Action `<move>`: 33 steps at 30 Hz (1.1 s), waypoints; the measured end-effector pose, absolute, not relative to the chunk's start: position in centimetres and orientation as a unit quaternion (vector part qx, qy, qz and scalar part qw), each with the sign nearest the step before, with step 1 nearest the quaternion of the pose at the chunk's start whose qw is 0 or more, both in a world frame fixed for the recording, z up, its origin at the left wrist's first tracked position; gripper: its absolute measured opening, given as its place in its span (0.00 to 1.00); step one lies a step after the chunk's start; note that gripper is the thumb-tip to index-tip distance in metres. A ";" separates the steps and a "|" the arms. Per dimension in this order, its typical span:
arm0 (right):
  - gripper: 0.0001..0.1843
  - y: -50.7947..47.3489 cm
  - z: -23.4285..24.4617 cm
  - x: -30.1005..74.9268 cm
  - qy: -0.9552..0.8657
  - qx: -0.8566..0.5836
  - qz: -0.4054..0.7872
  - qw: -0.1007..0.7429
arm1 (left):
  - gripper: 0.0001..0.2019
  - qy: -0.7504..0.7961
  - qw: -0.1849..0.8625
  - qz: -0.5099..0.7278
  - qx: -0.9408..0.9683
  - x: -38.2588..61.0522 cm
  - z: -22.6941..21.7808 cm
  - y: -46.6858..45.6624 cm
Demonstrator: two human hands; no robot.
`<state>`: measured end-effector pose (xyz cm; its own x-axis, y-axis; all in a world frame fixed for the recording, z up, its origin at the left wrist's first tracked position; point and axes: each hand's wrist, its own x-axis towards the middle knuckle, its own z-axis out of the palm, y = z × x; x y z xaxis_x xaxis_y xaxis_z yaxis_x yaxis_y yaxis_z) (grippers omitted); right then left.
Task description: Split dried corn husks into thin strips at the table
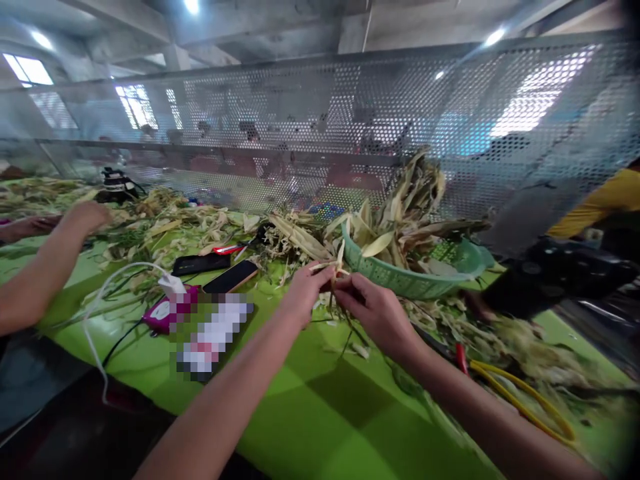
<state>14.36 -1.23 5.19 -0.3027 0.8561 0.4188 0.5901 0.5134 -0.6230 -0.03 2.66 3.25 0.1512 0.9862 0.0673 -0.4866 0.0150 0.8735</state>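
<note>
My left hand [309, 288] and my right hand [373, 308] meet over the green table [300, 393], fingers closed on a small bundle of dried corn husk strips [336, 270]. Pale strips stick out above and sideways between the fingers, and thin dark ends hang below. Just behind my hands stands a green plastic basket [415, 285] with dried corn husks [395, 240] piled in it. A heap of husks [295, 240] touches its left side. My fingertips partly hide the bundle.
Left lie phones [231, 276], a magenta power strip [167, 312] with a white charger [173, 285], and a blurred-out item [215, 337]. Yellow-handled scissors [525, 397] and husk scraps [525, 353] lie right. A co-worker's arm [50, 267] reaches in from the left; a perforated metal screen [300, 133] stands behind.
</note>
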 end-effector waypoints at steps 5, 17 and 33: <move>0.09 0.2 5.7 16.7 -0.776 -0.455 0.128 0.419 | 0.19 0.356 0.650 0.528 0.414 -1.4 2.0 3.1; 0.15 1.6 2.9 17.9 -0.760 -0.485 0.299 0.314 | 0.14 0.340 0.699 0.453 0.436 -0.3 0.6 1.9; 0.12 1.2 3.4 17.1 -0.842 -0.417 0.195 0.279 | 0.11 0.339 0.686 0.523 0.374 1.6 -0.4 1.3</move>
